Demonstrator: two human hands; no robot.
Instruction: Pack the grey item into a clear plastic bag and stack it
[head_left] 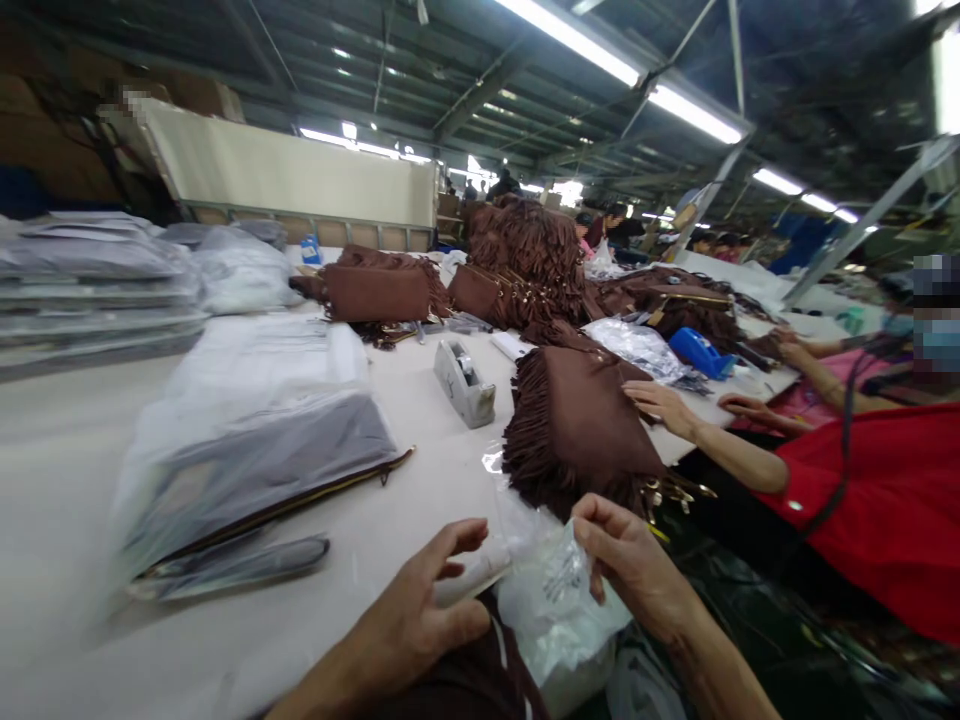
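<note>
My right hand (634,565) pinches the edge of a crumpled clear plastic bag (562,600) with printing on it, at the table's front edge. To its left is my left hand (420,605), thumb and fingers apart in a curve, close to the bag's left side. Whether its fingertips touch the plastic I cannot tell. Just beyond the bag lies a brown fringed bag (589,420) with gold clasps along its near right corner. On the left, clear plastic covers a flat dark pouch (277,470) with a gold zipper.
A grey tape dispenser (465,385) stands mid-table, and a blue one (701,352) lies farther right. Brown fringed bags (525,250) are heaped at the back. Wrapped packs (90,285) are stacked at far left. A co-worker in a red sleeve (870,490) rests a hand (664,405) on the near bag.
</note>
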